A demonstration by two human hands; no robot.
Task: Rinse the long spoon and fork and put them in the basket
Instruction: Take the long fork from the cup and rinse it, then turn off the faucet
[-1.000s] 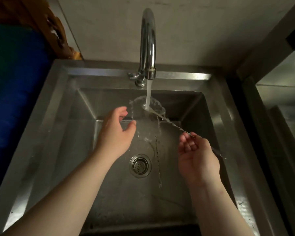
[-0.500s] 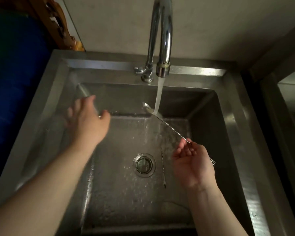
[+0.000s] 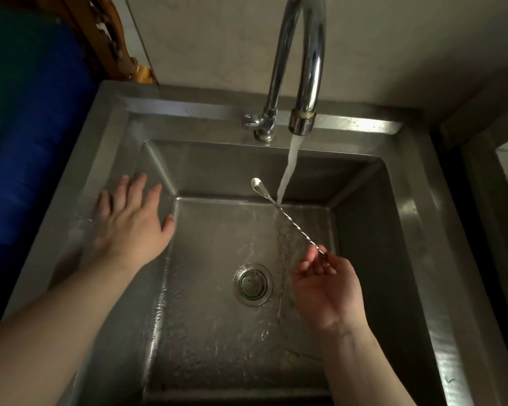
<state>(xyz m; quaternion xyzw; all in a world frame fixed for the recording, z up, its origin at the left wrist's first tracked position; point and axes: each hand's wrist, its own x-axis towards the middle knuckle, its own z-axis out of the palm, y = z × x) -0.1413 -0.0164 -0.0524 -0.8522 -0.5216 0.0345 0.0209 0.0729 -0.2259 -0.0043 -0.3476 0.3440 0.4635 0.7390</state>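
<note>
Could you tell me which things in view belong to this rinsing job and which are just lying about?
In the job:
spoon, held by the right hand under the water
fork, lying in the sink
tap
left hand, resting on the sink's edge

Just lying about:
blue cloth
carved wood
drain

No basket is in view.

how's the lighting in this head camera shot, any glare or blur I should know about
Head view: dim overall, with the left side nearly black; bright glare on the faucet and the sink rim; wide-angle bending at the edges; the spoon reads sharp, but the fork on the basin floor is faint under rippling water.
</note>
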